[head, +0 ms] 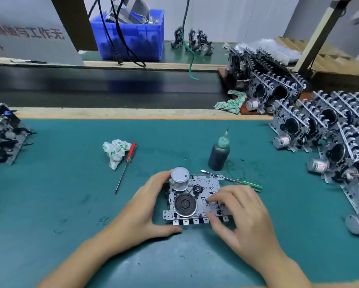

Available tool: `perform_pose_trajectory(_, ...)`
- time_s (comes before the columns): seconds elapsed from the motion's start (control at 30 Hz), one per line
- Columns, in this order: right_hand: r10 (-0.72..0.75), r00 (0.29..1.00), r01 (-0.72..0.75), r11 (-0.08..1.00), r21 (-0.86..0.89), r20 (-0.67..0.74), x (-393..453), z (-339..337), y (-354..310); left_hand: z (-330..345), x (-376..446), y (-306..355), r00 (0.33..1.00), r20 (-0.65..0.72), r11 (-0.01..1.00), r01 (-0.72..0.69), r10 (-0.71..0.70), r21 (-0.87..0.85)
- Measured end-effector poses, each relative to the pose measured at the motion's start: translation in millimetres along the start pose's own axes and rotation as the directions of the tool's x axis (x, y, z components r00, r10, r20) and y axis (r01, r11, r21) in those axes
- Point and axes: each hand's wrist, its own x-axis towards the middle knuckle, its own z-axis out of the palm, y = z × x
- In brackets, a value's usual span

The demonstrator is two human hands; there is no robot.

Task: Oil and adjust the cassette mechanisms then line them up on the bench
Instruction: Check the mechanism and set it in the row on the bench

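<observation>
One mechanism in hand: a cassette mechanism (195, 201) lies flat on the green mat (70, 183), near centre, motor (179, 178) at its far left corner, big black wheel (184, 204) facing up

Left hand: my left hand (145, 206) cups the left side of the mechanism; fingers curled round behind the motor, thumb along the near edge; a steadying grasp, not a lift

Right hand: my right hand (241, 213) sits over the right half; fingertips pressing down on the plate, thumb hooked at the near edge by the row of tabs; grasping the mechanism, holding no tool

Step, as I judge it: adjusting by touch, working the small parts on the right half; oiling looks next or just done, I cannot tell which

Doing it well: keep the left hand firm so the plate does not skate on the mat; press lightly with the fingertips; keep fingers off the black wheel

Tools in reach: oil bottle (219, 152) upright just beyond the mechanism, to the right; green screwdriver (236, 180) lying just behind it, under my right fingers' line; red screwdriver (125, 167) and a crumpled rag (115, 151) to the far left

Edges: stacked mechanisms (324, 129) crowd the right side; another pile (1, 132) at the left edge; wooden strip (112, 112) bounds the mat on the far side

Open room: mat between the red screwdriver and the left pile; also near me, below both wrists; a reach for the bottle could tip it
</observation>
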Motion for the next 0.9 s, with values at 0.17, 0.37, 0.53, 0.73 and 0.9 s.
perform_pose_trajectory(0.17,0.209,0.977,-0.212,0.971,0.111,0.039,-1,2,3,-6,5,2,1.0,0.013,1.0,0.011,-0.01,-0.025)
perform_pose_trajectory(0.37,0.408,0.911,-0.411,0.88,0.236,0.065,1,1,9,-10,6,5,0.997,0.063,0.999,0.043,-0.044,0.022)
perform_pose_trajectory(0.53,0.442,0.893,-0.448,0.857,0.255,0.081,1,2,10,2,11,16,0.999,-0.025,0.993,0.037,-0.035,0.108)
perform_pose_trajectory(0.73,0.459,0.882,-0.47,0.843,0.263,0.106,1,2,11,1,13,10,1.0,-0.009,0.995,-0.007,0.008,0.102)
perform_pose_trajectory(0.9,0.493,0.865,-0.497,0.815,0.297,0.096,1,2,11,-1,12,5,1.0,-0.004,0.999,0.017,-0.017,0.047)
